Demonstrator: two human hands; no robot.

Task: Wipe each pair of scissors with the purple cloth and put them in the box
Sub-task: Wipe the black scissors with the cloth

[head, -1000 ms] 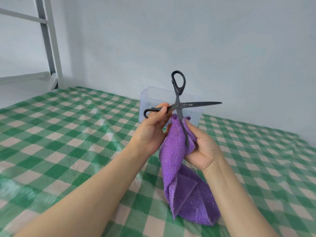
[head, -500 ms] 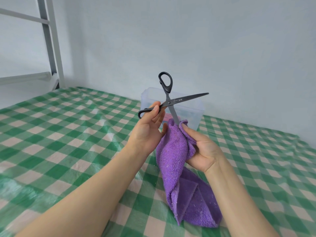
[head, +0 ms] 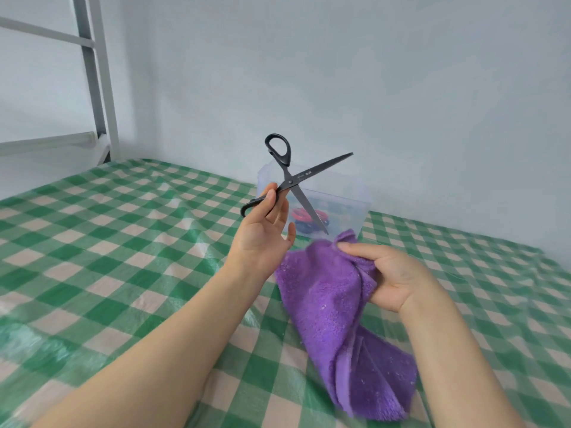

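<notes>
Scissors [head: 301, 176] in L hand [head: 262, 239], purple cloth [head: 324, 291] in R hand [head: 392, 273]

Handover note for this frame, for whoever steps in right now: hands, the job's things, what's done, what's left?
Left hand: grips the black scissors by one handle, blades open, raised in front of the box.
Right hand: grips the purple cloth, which hangs below it; the blades are clear of it.
Done: red and blue handles show inside the box.
Left: finish wiping the black pair if needed, then put it in the box.
</notes>
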